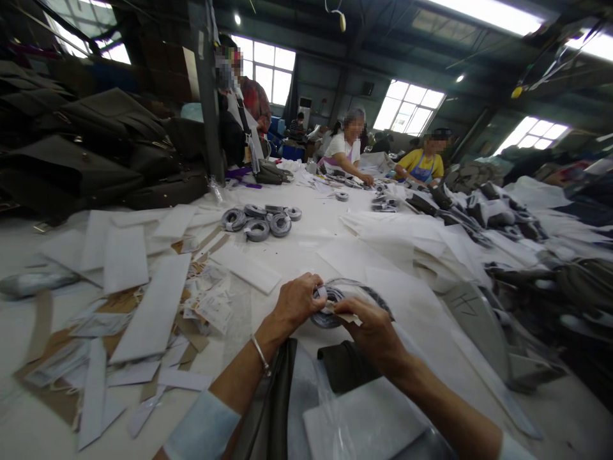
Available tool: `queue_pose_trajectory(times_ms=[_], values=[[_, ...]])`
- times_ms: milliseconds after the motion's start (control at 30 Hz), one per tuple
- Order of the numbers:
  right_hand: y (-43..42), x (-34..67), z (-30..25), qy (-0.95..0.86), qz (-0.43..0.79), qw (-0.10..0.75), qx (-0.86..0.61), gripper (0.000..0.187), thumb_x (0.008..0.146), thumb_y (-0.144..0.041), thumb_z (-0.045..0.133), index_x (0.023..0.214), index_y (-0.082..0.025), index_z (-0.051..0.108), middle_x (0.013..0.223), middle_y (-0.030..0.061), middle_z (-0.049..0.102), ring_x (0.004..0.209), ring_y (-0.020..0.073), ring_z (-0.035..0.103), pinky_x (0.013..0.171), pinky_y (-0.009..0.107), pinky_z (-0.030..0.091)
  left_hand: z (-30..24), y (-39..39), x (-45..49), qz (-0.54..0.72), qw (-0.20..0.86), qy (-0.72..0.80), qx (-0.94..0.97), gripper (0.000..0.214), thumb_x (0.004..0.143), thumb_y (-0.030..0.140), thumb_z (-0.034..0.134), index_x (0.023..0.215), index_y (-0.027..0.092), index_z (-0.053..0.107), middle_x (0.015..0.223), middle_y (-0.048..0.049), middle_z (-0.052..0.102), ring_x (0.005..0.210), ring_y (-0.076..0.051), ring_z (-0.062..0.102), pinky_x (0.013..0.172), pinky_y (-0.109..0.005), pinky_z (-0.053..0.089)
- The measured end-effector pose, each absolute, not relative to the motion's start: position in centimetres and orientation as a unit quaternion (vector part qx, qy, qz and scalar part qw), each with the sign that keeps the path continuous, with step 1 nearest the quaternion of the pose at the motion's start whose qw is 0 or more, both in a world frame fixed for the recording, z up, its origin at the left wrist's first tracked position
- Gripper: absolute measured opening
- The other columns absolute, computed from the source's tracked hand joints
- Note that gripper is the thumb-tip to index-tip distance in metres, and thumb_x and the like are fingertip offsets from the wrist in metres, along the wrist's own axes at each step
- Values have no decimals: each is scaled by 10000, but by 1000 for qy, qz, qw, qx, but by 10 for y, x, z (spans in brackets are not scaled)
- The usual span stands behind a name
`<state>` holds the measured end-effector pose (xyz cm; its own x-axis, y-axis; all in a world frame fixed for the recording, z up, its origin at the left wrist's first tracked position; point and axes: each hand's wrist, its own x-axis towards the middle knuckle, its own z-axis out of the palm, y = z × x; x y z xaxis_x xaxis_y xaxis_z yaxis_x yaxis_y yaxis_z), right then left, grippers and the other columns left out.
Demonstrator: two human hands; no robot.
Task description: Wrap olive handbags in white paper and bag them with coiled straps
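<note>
A coiled grey strap (325, 319) is between my hands, just above the white table, with a loose loop of it curving out to the right. My left hand (294, 306) is closed on the coil's left side, and a small white piece shows at its fingertips. With thumb and fingers pinched, my right hand (371, 329) grips a small beige piece of paper or tape (352, 318) at the coil's centre. Below the hands lie a dark olive bag (347, 367), partly under clear plastic, and a white sheet (364, 418).
Several coiled straps (257, 230) lie ahead on the table (316, 211). White card strips (151, 313) and tags (213, 306) are scattered at left. Dark bags are piled (115, 140) far left; more dark pieces (498, 211) lie right. Co-workers (345, 153) work across the table.
</note>
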<state>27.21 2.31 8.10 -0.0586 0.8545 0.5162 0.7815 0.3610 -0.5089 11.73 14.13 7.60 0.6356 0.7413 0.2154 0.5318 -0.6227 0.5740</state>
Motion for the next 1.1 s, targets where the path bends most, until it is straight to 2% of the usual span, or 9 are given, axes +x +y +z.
queue_pose_trajectory(times_ms=[133,233,300,400,533,700,833,1000,1100], values=[[43,276,90,-783,-52,301,-542,151,855,-98,572,841,-225,653,1110,105,678,1053,270,612,908,436,499,75,142,118,231,267,357,865,229,782,307,625,993,232,675,974,-34,706,886,-204,645,757,-274,462],[61,282,94,-817,-62,236,-523,134,845,-80,568,849,-210,600,1268,114,616,1239,285,521,1075,525,379,70,146,119,242,300,343,856,244,783,348,643,980,208,669,985,-31,706,893,-191,636,777,-266,461],[70,287,94,-835,-41,192,-514,127,855,-77,561,861,-202,578,1184,106,652,1182,265,564,1106,547,332,67,150,119,262,344,322,842,229,773,349,651,932,186,665,931,-26,707,850,-178,634,751,-258,460],[76,292,91,-846,-27,142,-513,97,888,-98,551,872,-189,580,975,92,685,964,222,633,1000,449,443,64,154,117,289,420,290,810,202,758,334,659,880,173,659,843,-9,697,785,-160,631,702,-244,453],[73,297,86,-852,-42,158,-497,129,921,-104,495,932,-185,594,1004,104,679,925,209,619,853,345,499,66,155,116,286,477,289,779,246,822,415,597,831,171,627,737,11,642,651,-130,589,600,-228,438],[68,301,80,-858,-57,195,-471,156,941,-137,456,931,-192,602,1110,129,675,1003,229,618,895,388,503,65,155,116,238,536,341,734,467,881,615,458,791,174,582,617,22,585,526,-127,550,502,-231,424],[64,301,83,-852,-92,223,-464,177,959,-161,439,957,-197,613,1213,132,661,1076,244,615,940,424,491,55,157,114,163,603,344,701,714,892,733,266,698,147,626,553,-53,632,521,-185,608,507,-287,482],[58,297,88,-852,-99,248,-450,145,959,-196,473,989,-210,614,1231,121,665,1142,245,608,958,415,496,52,160,111,168,730,259,610,580,859,663,508,953,116,679,820,-54,709,714,-166,634,657,-284,518],[61,291,85,-844,-67,254,-468,188,956,-181,471,1085,-207,605,1198,121,679,1124,232,623,972,404,488,58,159,111,183,768,206,579,506,831,570,627,1103,145,656,869,-31,691,705,-121,599,653,-236,479]])
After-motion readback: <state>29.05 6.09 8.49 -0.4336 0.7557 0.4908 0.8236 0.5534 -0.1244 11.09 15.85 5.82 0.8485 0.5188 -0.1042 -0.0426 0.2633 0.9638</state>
